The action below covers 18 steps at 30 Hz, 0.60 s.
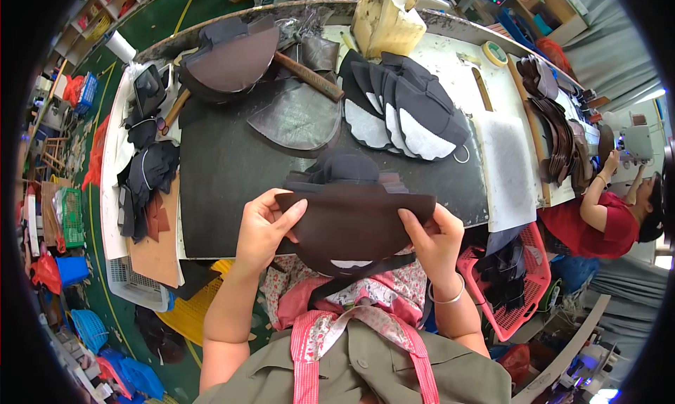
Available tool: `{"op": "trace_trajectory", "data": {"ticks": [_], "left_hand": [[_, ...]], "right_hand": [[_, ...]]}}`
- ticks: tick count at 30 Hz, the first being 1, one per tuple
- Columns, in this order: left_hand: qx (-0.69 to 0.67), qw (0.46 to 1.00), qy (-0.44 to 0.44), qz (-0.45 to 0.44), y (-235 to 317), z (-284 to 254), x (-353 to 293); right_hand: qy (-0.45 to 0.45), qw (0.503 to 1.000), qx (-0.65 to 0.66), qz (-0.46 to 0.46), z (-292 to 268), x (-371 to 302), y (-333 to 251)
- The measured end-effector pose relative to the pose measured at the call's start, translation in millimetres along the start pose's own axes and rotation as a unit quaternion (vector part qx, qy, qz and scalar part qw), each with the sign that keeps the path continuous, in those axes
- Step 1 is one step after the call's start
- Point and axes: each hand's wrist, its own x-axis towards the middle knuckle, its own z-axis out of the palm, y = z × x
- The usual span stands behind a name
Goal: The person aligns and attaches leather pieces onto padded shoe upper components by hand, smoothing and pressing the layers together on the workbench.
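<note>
Between my two hands a dark brown leather piece (344, 225) is stretched, wide at the top with a rounded lower edge. My left hand (264, 228) pinches its left corner between thumb and fingers. At the opposite corner, my right hand (437, 239) grips it the same way. Just behind its upper edge sits a stack of black cut pieces (342, 166), partly covered by it. Below its lower edge a small white patch shows. The piece is at the near edge of the black work mat (218, 193).
Fanned black pieces with white-grey ends (404, 112) lie beyond my hands, beside a grey-black semicircular piece (299, 116). A hammer (309, 77) rests near a brown stack (228, 63). A yellowish container (387, 21) stands behind. At right are a pink basket (510, 291) and a co-worker (598, 221).
</note>
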Motion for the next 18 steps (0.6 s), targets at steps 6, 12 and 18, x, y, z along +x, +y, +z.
{"op": "trace_trajectory", "data": {"ticks": [6,12,18], "left_hand": [[0.045,0.999,0.031,0.004,-9,-3,-5],[0.062,0.997,0.034,-0.004,3,2,-15],[0.117,0.992,0.039,-0.005,-11,0,-3]], "right_hand": [[-0.013,0.994,0.076,0.074,6,1,9],[-0.029,0.989,0.091,0.109,2,-1,4],[-0.035,0.99,0.061,0.124,8,1,23]]}}
